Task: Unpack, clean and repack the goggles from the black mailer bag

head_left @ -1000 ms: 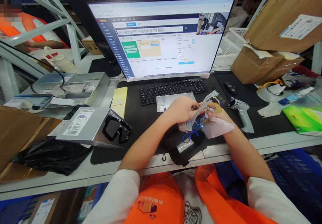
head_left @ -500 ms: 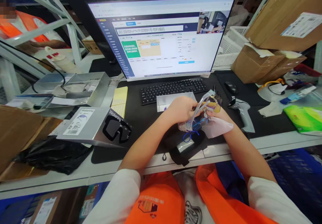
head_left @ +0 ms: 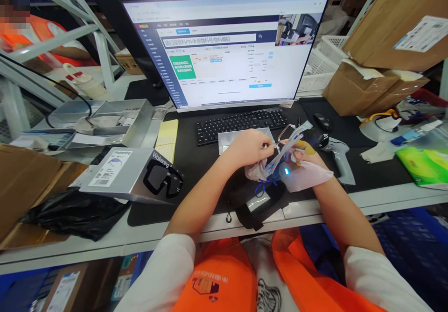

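One pair of glasses (head_left: 284, 154), likely light, stiff and scratch-prone, is pinched by left hand (head_left: 255, 145) and right hand (head_left: 315, 159) fingers; grip only the edges.

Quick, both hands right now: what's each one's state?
Left hand: closed, fingertips pinching part of the clear-framed plastic glasses.
Right hand: closed on the same glasses; whether it also holds the pale, soft cloth cannot be told.
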`<state>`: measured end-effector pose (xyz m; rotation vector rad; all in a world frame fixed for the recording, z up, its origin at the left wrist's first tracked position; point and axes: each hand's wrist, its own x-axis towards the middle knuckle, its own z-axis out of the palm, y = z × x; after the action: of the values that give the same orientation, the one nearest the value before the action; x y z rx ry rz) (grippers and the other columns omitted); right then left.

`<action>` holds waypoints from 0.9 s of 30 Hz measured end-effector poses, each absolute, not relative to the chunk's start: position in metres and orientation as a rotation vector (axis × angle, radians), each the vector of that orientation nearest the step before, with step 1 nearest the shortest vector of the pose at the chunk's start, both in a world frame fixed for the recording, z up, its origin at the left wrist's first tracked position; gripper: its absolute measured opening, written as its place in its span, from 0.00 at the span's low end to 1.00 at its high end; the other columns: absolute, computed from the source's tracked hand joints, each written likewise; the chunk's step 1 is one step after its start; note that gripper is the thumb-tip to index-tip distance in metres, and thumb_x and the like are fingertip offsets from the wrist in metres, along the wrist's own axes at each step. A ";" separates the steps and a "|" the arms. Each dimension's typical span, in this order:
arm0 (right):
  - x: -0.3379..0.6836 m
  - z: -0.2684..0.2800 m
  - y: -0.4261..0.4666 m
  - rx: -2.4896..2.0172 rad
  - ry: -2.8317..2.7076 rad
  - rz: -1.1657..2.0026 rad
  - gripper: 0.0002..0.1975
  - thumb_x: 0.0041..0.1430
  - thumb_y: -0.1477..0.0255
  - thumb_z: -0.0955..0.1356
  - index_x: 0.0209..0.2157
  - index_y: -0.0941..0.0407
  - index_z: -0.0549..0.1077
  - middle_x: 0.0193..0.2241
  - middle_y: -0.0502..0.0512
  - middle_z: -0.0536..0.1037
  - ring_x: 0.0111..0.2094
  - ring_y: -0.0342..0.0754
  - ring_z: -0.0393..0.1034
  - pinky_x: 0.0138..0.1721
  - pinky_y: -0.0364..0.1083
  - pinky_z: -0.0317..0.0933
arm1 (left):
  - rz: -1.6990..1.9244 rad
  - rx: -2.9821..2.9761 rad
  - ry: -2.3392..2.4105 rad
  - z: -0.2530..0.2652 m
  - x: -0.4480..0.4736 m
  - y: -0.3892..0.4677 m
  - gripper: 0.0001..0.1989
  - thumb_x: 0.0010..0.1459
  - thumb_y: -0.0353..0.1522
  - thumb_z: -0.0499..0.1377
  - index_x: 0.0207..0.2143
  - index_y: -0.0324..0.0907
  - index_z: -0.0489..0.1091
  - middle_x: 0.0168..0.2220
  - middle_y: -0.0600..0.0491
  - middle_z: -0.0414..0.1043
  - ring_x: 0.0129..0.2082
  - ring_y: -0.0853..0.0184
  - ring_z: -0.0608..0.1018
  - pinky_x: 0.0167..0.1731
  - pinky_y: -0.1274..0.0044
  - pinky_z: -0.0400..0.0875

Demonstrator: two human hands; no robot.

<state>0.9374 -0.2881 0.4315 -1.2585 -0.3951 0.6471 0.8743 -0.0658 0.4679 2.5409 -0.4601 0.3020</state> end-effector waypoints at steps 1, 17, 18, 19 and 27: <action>0.939 0.432 -0.290 -1.258 -0.369 0.629 0.27 0.35 0.61 0.84 0.39 0.52 0.81 0.30 0.50 0.80 0.28 0.45 0.73 0.32 0.44 0.69 | 0.307 2.542 -0.420 0.469 0.875 -0.062 0.13 0.60 0.33 0.58 0.28 0.39 0.81 0.26 0.50 0.79 0.26 0.67 0.73 0.29 0.75 0.56; 0.998 0.432 -0.314 -1.144 -0.485 0.465 0.26 0.41 0.53 0.80 0.41 0.46 0.75 0.14 0.39 0.58 0.14 0.39 0.44 0.18 0.42 0.45 | 0.159 2.327 -0.606 0.549 0.760 -0.034 0.11 0.64 0.34 0.60 0.30 0.42 0.79 0.27 0.55 0.79 0.27 0.72 0.77 0.29 0.80 0.66; 1.000 0.431 -0.314 -1.145 -0.496 0.469 0.26 0.41 0.53 0.80 0.42 0.45 0.76 0.14 0.39 0.58 0.14 0.39 0.44 0.18 0.42 0.44 | 0.089 2.368 -0.643 0.548 0.752 -0.039 0.12 0.65 0.34 0.60 0.30 0.42 0.79 0.27 0.56 0.79 0.27 0.72 0.77 0.29 0.80 0.66; 1.001 0.429 -0.314 -1.149 -0.505 0.467 0.26 0.41 0.53 0.80 0.42 0.45 0.76 0.14 0.39 0.58 0.14 0.39 0.44 0.18 0.42 0.43 | 0.037 2.423 -0.665 0.546 0.745 -0.045 0.12 0.66 0.34 0.60 0.29 0.42 0.78 0.27 0.56 0.78 0.27 0.72 0.77 0.29 0.79 0.65; 0.999 0.424 -0.310 -1.130 -0.467 0.422 0.26 0.40 0.58 0.81 0.43 0.48 0.79 0.15 0.40 0.61 0.15 0.37 0.47 0.18 0.41 0.42 | -0.255 2.790 -0.705 0.492 0.710 -0.102 0.16 0.68 0.35 0.57 0.27 0.41 0.74 0.28 0.54 0.78 0.28 0.64 0.79 0.28 0.72 0.63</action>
<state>0.9988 -0.3097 0.4243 -1.1298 -0.4671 0.4220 0.7101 -0.1018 0.4916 2.7904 -0.7047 -0.2551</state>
